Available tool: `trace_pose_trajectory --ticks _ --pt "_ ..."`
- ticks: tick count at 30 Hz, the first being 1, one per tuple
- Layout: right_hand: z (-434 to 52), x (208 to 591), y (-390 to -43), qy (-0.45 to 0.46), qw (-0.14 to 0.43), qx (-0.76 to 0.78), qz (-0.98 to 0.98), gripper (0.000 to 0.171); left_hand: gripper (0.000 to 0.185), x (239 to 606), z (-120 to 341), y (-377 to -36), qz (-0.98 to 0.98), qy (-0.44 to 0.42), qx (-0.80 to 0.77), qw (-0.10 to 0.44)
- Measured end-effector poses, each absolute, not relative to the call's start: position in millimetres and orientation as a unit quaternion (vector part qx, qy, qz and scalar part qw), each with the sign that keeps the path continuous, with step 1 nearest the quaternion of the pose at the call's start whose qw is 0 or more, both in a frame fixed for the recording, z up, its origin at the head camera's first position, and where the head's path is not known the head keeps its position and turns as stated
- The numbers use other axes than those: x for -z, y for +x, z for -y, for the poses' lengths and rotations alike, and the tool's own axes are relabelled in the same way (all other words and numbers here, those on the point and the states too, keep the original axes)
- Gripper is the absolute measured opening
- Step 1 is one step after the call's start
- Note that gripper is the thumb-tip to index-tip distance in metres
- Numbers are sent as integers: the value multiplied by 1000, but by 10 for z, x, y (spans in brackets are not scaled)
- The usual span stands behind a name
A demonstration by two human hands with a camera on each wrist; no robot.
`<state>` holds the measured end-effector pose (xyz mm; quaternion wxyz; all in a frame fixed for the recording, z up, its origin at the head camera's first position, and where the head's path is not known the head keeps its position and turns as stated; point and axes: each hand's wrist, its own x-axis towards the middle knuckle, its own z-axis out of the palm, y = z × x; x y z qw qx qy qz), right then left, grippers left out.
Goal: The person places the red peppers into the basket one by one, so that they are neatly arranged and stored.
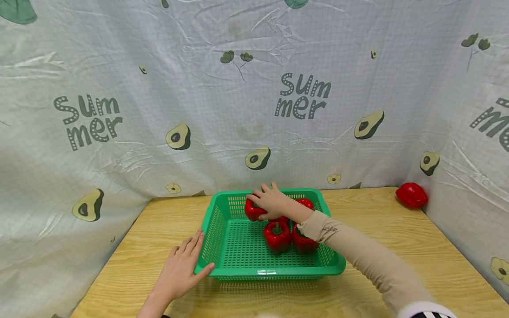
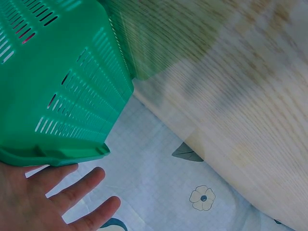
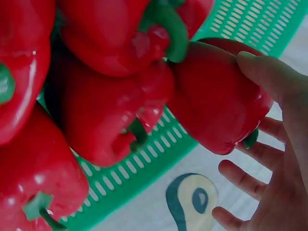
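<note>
Pepper (image 1: pixel 253 211) under right hand (image 1: pixel 270 201), near basket (image 1: pixel 222 269) rim

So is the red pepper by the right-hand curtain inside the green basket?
No: in the head view that red pepper lies on the wooden table, well clear of the green basket.

Glossy peppers (image 1: pixel 277 235) — perforated plastic basket (image 1: pixel 238 247)

**Our wooden table and its load**

We see a light wooden table (image 1: pixel 381 238) against the avocado-print cloth. On it stands a green basket (image 1: pixel 238 260) near the middle, and a lone red pepper (image 1: pixel 411 194) lies at the far right corner.
</note>
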<state>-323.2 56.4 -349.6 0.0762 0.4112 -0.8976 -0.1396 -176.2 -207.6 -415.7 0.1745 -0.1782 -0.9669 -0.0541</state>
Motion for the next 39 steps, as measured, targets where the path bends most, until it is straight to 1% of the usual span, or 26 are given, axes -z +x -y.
trace_pose_trajectory --ticks 5,10,15,20,24,28,31,34,39 --pt "-492 3565 -3211 390 51 179 902 70 76 4147 2073 -1761 968 -177 55 172" --pt "-434 3643 -3208 381 43 232 894 67 75 4151 2073 -1761 968 -177 54 170" --pt "-404 3720 -3212 375 36 249 892 64 75 4156 2066 -1763 968 -177 55 169" --pt "-437 3704 -3173 375 8 220 901 61 75 4158 2062 -1762 968 -177 56 171" --pt "-547 3607 -3130 376 -19 173 910 54 75 4155 2071 -1753 968 -175 56 169" --pt "-783 3532 -3098 379 -22 123 917 49 75 4155 2071 -1743 969 -175 55 167" --pt "-1023 3480 -3054 382 -10 85 920 47 75 4157 2070 -1743 968 -176 54 170" --pt "-1295 3454 -3001 390 23 59 919 44 75 4160 2067 -1748 968 -177 52 173" --pt "-1807 3517 -2954 400 138 24 906 40 75 4163 2070 -1749 968 -176 52 172"
